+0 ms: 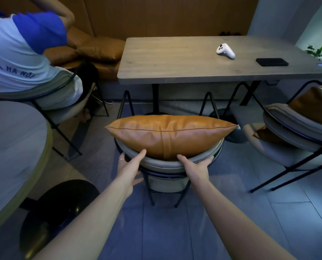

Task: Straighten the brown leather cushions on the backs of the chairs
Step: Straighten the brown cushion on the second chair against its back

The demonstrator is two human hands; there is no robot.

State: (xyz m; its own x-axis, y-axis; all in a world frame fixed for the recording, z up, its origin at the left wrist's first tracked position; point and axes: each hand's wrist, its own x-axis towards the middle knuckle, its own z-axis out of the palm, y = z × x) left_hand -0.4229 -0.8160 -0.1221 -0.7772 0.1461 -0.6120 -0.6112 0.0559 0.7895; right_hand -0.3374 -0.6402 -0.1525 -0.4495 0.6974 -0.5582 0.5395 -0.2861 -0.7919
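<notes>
A brown leather cushion [170, 135] lies level along the curved grey backrest [162, 163] of a chair at centre frame, seam facing up. The left hand [129, 166], at seven o'clock from the cushion, grips the backrest rim with its fingers spread and the thumb touching the cushion's lower edge. The right hand [197, 166], at five o'clock, does the same (fingers apart, wrapped over the rim). At twelve o'clock stands a wooden table [175, 59] holding a white controller [225, 51] and a black phone [272, 62]. At three o'clock, another chair carries a second cushion [314, 105], tilted. A seated person [19, 53] is at ten o'clock.
</notes>
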